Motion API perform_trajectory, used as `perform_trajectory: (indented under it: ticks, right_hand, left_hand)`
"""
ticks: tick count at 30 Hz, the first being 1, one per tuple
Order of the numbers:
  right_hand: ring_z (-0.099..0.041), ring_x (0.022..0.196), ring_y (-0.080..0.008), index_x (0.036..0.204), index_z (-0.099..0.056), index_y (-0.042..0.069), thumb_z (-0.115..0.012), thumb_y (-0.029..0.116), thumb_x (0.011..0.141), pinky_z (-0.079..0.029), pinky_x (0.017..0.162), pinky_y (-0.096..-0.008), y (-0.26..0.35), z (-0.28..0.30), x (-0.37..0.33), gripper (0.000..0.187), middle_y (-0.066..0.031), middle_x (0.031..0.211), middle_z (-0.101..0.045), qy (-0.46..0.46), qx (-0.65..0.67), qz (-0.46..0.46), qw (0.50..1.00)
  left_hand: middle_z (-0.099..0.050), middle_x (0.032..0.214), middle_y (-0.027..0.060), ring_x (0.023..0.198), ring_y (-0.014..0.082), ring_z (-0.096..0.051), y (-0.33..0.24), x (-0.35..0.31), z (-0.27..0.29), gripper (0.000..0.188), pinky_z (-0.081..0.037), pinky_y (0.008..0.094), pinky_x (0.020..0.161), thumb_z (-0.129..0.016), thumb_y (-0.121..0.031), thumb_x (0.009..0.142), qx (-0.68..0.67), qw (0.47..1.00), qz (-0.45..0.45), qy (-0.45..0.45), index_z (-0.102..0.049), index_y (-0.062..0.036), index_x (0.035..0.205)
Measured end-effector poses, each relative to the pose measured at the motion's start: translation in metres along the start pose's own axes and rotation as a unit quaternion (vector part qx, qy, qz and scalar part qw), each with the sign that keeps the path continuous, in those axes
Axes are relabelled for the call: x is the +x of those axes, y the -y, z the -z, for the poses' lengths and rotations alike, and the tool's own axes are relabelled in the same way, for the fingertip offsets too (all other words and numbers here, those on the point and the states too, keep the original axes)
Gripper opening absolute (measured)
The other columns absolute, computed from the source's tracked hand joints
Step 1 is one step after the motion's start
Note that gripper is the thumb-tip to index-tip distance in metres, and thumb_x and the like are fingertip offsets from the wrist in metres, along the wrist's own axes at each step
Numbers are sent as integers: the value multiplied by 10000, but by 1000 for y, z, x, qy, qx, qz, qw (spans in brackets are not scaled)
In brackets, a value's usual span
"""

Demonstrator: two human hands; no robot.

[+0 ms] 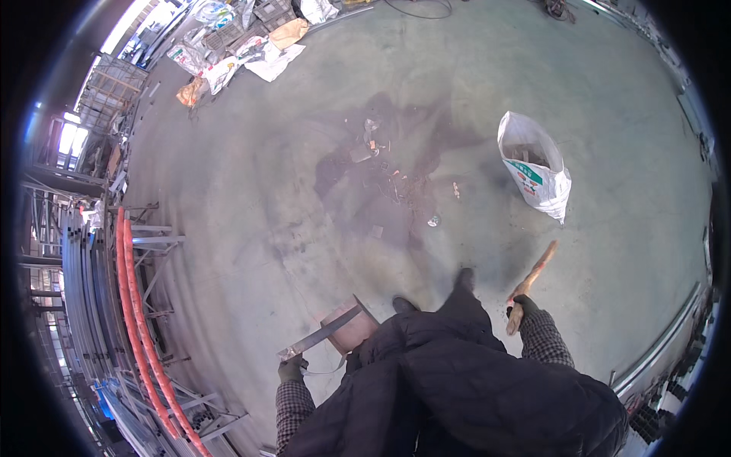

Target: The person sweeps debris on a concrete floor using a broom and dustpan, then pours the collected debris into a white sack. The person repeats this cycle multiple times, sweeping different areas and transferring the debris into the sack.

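Observation:
My left hand (291, 369), gloved, is closed around the end of a flat grey metal strip (324, 333). The strip runs across a brown, boxy metal pan (353, 329) that looks like a dustpan, beside my left leg. On the right, my gloved right hand (522, 306) grips a long, slightly bent brown stick (539, 271), its far end pointing up and to the right. What the stick belongs to, if anything, does not show. Past it stands an open white woven sack (542, 186) with some dark contents. Small debris (396, 185) lies scattered on a dark floor stain ahead of my feet.
Metal racks with long grey bars (80, 297) and two orange-red wrapped lengths (141, 327) line the left. Sacks and crates (251, 49) are heaped at the far left. A hose loop (419, 14) lies far ahead. Long metal profiles (662, 343) edge the right side.

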State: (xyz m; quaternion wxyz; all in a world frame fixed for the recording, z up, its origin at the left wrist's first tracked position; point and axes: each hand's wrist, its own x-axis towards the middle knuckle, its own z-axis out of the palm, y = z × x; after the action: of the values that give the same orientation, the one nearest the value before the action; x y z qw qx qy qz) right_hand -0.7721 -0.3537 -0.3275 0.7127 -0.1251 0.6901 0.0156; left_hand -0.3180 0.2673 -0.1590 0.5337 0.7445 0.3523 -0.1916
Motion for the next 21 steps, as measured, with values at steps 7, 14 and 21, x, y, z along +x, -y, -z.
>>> perform_trajectory:
  ticks: [7, 14, 21]
  right_hand:
    - [-662, 1104, -436, 1311, -629, -36, -763, 420, 792, -485, 990, -553, -36, -135, 29, 704, -293, 1229, -674, -138, -322, -37, 936]
    - [-690, 695, -373, 1144, -574, -1, -722, 177, 851, -549, 573, -530, -40, -304, 116, 373, -227, 893, -653, -148, 43, 96, 983]
    - [-661, 608, -349, 1218, -488, 59, -686, 156, 857, -558, 526, -534, -10, -523, 164, 423, -201, 780, -634, -18, -20, 39, 999]
  left_hand:
    - [-713, 731, 110, 607, 180, -618, -48, 61, 30, 214, -437, 343, 616, -815, -81, 826, 109, 994, -29, 1, -680, -20, 981]
    - [-703, 832, 111, 568, 217, -630, -137, 152, 8, 298, -522, 354, 528, -770, 22, 761, 60, 996, -64, 21, -681, 3, 1045]
    - [-709, 996, 47, 908, 168, -647, -216, 254, -45, 402, -514, 319, 805, -707, 52, 667, 228, 960, -88, 134, -683, -28, 1060]
